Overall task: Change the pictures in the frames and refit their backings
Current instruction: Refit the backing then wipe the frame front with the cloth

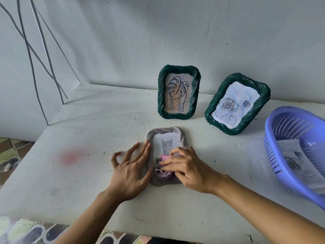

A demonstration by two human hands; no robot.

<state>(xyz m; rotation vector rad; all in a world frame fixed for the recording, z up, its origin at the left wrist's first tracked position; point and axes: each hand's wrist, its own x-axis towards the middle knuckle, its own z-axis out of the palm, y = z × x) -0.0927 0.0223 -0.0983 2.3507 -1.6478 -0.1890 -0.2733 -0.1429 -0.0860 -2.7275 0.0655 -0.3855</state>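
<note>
Frame [173, 131]: pale rope rim, kitten picture [167, 144], flat on tabletop [88, 138].
Left fingers [144, 152]: extended, on left rim.
Right fingers [175, 162]: gripping pink cloth [164, 157] over picture.

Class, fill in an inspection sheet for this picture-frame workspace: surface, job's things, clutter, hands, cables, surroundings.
Surface: white table, faint pink stain.
Job's things: grey frame lying flat with kitten picture; leaf frame and rose frame, both green, standing by the wall.
Clutter: purple basket holding printed sheets.
Hands: left hand rests on grey frame's left edge; right hand holds pink cloth on the picture.
Cables: dark lines on left wall, cable or mark unclear.
Surroundings: white wall, patterned floor.
</note>
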